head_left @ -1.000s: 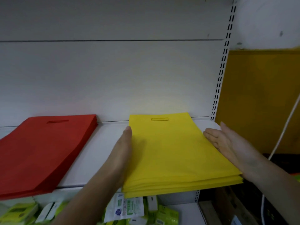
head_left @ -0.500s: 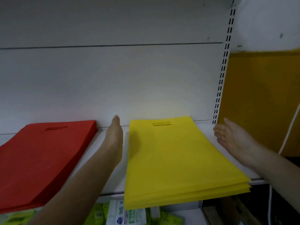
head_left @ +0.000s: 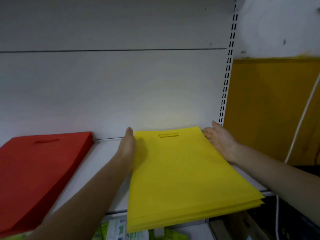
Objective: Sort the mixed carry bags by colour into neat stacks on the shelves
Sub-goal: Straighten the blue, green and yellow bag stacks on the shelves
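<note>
Both hands (two) closed onto one yellow stack [head_left: 181,174]; one red stack [head_left: 39,172].

Two bare forearms, no sleeves, watch or rings visible; left hand [head_left: 127,148], right hand [head_left: 220,142], short plain nails.

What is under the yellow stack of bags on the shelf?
The yellow stack lies on the white shelf, and its front edge hangs over the shelf's edge. Below that overhang, green and white packets show on a lower level. The shelf surface beneath the stack is covered.
</note>
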A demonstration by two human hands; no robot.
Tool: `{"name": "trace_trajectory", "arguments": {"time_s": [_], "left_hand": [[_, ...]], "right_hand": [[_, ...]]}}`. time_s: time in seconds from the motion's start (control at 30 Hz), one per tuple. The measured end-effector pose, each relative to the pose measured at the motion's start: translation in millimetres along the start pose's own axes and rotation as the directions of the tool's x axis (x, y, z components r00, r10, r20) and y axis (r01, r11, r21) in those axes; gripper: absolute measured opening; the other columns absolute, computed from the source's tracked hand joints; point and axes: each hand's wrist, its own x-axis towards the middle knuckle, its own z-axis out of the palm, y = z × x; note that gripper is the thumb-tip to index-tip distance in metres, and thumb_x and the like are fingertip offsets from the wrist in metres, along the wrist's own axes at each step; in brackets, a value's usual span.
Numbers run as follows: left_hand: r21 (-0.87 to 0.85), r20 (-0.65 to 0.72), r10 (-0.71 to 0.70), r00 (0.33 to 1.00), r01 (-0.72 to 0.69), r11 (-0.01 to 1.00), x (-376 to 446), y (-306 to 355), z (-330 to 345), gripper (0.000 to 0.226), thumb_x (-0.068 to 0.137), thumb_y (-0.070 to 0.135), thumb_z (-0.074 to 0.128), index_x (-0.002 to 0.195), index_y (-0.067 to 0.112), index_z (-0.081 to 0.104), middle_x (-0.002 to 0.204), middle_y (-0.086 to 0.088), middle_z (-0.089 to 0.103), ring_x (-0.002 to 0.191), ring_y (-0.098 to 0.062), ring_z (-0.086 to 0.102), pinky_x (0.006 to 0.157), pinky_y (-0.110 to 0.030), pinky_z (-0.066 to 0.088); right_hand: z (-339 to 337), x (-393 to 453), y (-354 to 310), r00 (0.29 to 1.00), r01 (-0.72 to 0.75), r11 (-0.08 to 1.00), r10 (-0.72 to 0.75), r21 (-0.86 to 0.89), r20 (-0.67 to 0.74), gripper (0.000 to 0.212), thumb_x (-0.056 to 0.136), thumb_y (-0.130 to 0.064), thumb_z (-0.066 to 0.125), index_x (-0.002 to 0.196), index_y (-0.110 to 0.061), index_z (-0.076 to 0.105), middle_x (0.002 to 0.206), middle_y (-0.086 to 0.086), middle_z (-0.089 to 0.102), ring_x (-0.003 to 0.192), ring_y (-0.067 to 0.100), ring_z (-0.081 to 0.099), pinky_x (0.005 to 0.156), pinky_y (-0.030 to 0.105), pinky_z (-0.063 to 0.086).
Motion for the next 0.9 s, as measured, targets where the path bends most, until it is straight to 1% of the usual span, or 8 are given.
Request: {"name": "trace_trajectory", "arguments": {"time_s": [0.1,0.2,0.3,0.43,0.53,0.7,0.8,0.9], "left_hand": [[-0.014,-0.045,-0.012,0.999,0.012,1.0,4.1,3.5,-2.3,0.073,0.097,0.057,0.027,0.148,0.004,0.025,0.136,-0.027,0.045,0.121,-0.041,0.048,0.101,-0.051,0.04],[0.048,-0.02,0.015,1.0,-0.014,0.999,4.4,1.1,1.1,0.07,0.097,0.058,0.026,0.148,0.009,0.029,0.143,-0.008,0.045,0.128,-0.03,0.046,0.11,-0.044,0.033],[0.011,-0.006,0.024,1.0,-0.024,1.0,12.4,-1.9,-6.6,0.064,0.098,0.054,0.027,0.13,0.002,0.047,0.131,-0.016,0.052,0.115,-0.028,0.053,0.104,-0.044,0.039],[0.038,0.019,0.045,0.999,-0.046,0.998,10.2,0.1,-9.9,0.064,0.1,0.05,0.028,0.146,0.006,0.03,0.138,-0.003,0.044,0.133,-0.03,0.041,0.106,-0.038,0.033],[0.05,0.005,0.038,0.999,-0.038,0.998,9.9,-2.4,-10.0,0.073,0.092,0.062,0.032,0.146,0.014,0.033,0.146,-0.001,0.041,0.124,-0.025,0.049,0.108,-0.04,0.033],[-0.015,0.03,0.003,1.0,-0.002,1.0,-3.3,6.4,-13.9,0.065,0.1,0.049,0.027,0.148,0.007,0.027,0.151,-0.006,0.036,0.118,-0.018,0.05,0.097,-0.032,0.036],[0.065,0.031,0.05,0.998,-0.052,0.997,-28.8,5.3,-28.2,0.063,0.101,0.047,0.027,0.148,0.005,0.025,0.129,-0.002,0.051,0.101,-0.011,0.052,0.104,-0.029,0.033],[0.145,0.052,0.123,0.991,-0.13,0.981,-53.8,-4.2,-44.2,0.062,0.099,0.05,0.03,0.149,0.013,0.027,0.148,-0.001,0.04,0.133,-0.014,0.041,0.109,-0.029,0.028]], "right_hand": [[-1.7,-0.1,0.1,1.0,0.014,1.0,-0.013,0.027,-0.016,0.07,0.102,-0.051,0.02,0.153,-0.004,0.014,0.16,0.01,0.018,0.146,0.022,0.024,0.115,0.037,0.023],[1.5,-2.5,1.5,0.999,0.005,1.0,-0.006,0.002,0.042,0.071,0.102,-0.054,0.02,0.153,-0.006,0.015,0.159,0.008,0.021,0.145,0.021,0.027,0.109,0.036,0.028],[0.3,-1.4,0.8,0.999,0.019,0.999,-0.021,0.048,0.036,0.07,0.102,-0.052,0.02,0.153,-0.004,0.014,0.16,0.009,0.018,0.146,0.021,0.023,0.115,0.037,0.023],[2.1,-2.6,1.6,0.997,0.008,1.0,-0.009,0.013,0.077,0.07,0.102,-0.053,0.019,0.152,-0.005,0.017,0.158,0.008,0.025,0.144,0.021,0.029,0.11,0.036,0.028],[2.0,-2.8,3.2,0.995,0.017,0.999,-0.02,0.027,0.093,0.072,0.101,-0.054,0.02,0.152,-0.005,0.015,0.159,0.008,0.021,0.145,0.021,0.025,0.114,0.036,0.025],[-4.9,-6.7,3.4,0.996,0.047,0.999,-0.047,-0.002,0.071,0.072,0.101,-0.054,0.02,0.153,-0.005,0.01,0.161,0.009,0.009,0.149,0.021,0.013,0.12,0.038,0.013],[-16.1,-23.0,5.2,0.993,0.083,0.99,-0.073,-0.116,0.093,0.075,0.102,-0.052,0.02,0.15,0.004,0.007,0.158,0.019,0.004,0.147,0.031,0.006,0.121,0.044,0.007],[-32.9,-55.1,8.4,0.988,0.153,0.951,-0.141,-0.27,0.063,0.081,0.095,-0.061,0.022,0.15,-0.003,0.024,0.157,0.007,0.025,0.144,0.018,0.028,0.118,0.032,0.023]]}}
